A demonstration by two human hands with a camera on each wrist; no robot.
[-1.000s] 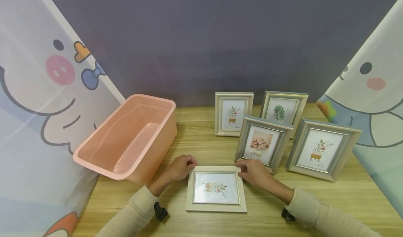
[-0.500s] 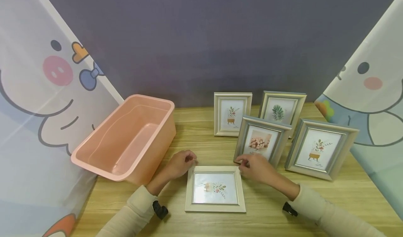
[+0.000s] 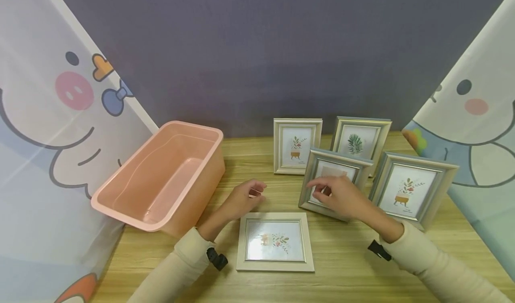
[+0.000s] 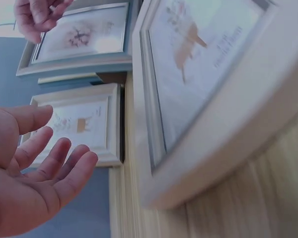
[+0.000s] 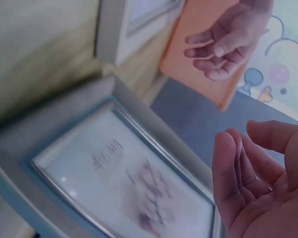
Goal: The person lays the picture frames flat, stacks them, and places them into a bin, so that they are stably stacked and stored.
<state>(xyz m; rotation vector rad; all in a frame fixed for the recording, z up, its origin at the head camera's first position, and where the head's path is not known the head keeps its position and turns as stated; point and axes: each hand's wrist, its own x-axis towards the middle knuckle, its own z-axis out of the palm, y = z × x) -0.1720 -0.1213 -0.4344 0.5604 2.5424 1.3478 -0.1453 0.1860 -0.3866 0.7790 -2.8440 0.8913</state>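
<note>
A cream picture frame [image 3: 275, 265] with a plant print lies flat on the table, turned sideways. Just beyond its far left corner hovers my left hand [image 3: 242, 199], fingers loosely bent and holding nothing; the left wrist view shows the same hand [image 4: 39, 163] empty. My right hand [image 3: 342, 196] is raised in front of the standing silver frame [image 3: 306, 200] with the pink flower print, hiding much of that picture. In the right wrist view, its fingers [image 5: 226, 168] are relaxed and hold nothing, near the silver frame [image 5: 84, 124].
A pink plastic bin [image 3: 193, 189] stands at the left. Behind the silver frame stand a cream frame [image 3: 277, 146] and a gold-edged frame [image 3: 384, 144] with a leaf print. Another silver frame [image 3: 442, 182] stands at the right. A dark grey wall [image 3: 257, 61] closes the back.
Both hands have left the far corners of the flat cream frame. My left hand has moved up and right, my right hand up and right before the silver frame. The flat frame stays in place.
</note>
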